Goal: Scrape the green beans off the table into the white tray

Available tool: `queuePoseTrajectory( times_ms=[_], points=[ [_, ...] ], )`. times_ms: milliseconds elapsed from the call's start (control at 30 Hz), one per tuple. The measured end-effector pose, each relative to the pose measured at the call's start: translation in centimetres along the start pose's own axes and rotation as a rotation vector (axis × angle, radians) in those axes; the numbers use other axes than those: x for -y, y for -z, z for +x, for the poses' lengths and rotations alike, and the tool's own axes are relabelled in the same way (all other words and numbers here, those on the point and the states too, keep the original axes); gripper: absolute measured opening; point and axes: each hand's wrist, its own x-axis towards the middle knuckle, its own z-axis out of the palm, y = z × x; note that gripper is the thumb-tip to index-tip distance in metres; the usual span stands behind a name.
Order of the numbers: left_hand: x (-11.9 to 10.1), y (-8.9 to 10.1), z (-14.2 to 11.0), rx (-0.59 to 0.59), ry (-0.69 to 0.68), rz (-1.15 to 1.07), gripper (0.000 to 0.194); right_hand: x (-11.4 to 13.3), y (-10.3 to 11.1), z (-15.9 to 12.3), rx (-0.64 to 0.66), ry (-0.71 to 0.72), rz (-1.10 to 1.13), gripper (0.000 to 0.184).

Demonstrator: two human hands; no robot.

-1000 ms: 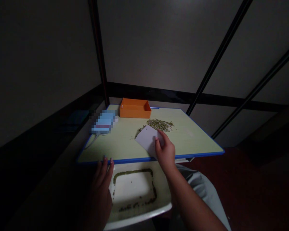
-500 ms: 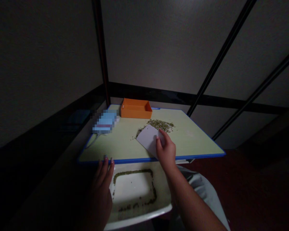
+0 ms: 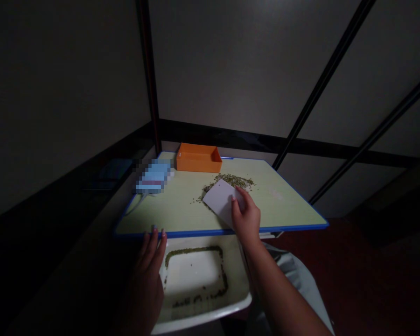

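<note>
My right hand pinches a white card between thumb and fingers, tilted over the near side of a spread of small greenish seeds or grains. Some grains lie along the card's left edge. My left hand rests with straight fingers at the left rim of a white basin, its fingertips by the table's blue front edge. Lines of the same grains gather round the basin's floor edges, and a few specks sit on its pale bottom.
The low table has a pale green top with blue edging. An orange open box stands at its back left. Left of it lies a blurred-out light blue item with a cord or strap. Walls close in behind and at left.
My right hand and the white card have shifted slightly right, showing more grains at the card's left edge. The left hand and basin look almost unmoved.
</note>
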Motion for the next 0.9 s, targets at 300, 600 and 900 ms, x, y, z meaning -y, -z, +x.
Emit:
queuePoseTrajectory(
  times_ms=[300,600,900],
  points=[
    [-0.2,0.0,0.1,0.033,0.023,-0.052,0.078,-0.1,-0.7,0.0,0.041,-0.005,0.004,0.041],
    [-0.4,0.2,0.3,0.003,0.000,-0.005,0.082,0.4,-0.9,0.1,0.039,-0.002,-0.051,0.040],
    [-0.1,0.1,0.2,0.017,0.000,0.025,0.082,0.7,-1.1,-0.2,0.049,0.041,-0.028,0.040]
  ],
)
